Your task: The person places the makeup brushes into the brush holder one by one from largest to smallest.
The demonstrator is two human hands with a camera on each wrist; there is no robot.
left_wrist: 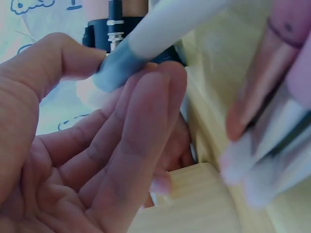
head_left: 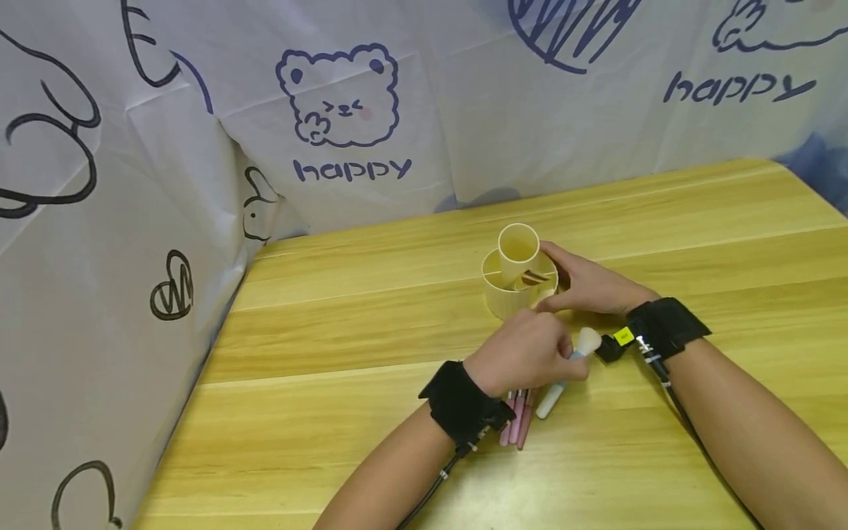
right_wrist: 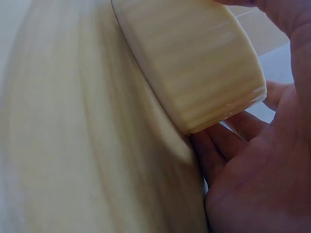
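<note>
Pink-handled brushes [head_left: 517,421]: three, lying side by side at 6 o'clock from your left grip [head_left: 528,352]; two tips pale, one reddish.
Pale brush [head_left: 553,400]: white handle, blue collar, fluffy white head pointing to 1 o'clock; located in your left grip.
Holder [head_left: 506,302]: cream, round, low wall, with a taller tube [head_left: 519,246] rising inside; at 12 o'clock from the same grip. Within, a brown-striped item [head_left: 533,279], too small to identify.
Surface [head_left: 318,419]: yellow wood grain, rounded far corner at 2 o'clock.
Backdrop [head_left: 457,110]: white cloth, line-drawn animals, "happy" lettering, running from 9 to 2 o'clock.
Left grip: your thumb and fingertips pinch the blue collar.
Right grip [head_left: 592,283]: partly spread, your thumb and fingers curved round the holder's 3 o'clock side.
</note>
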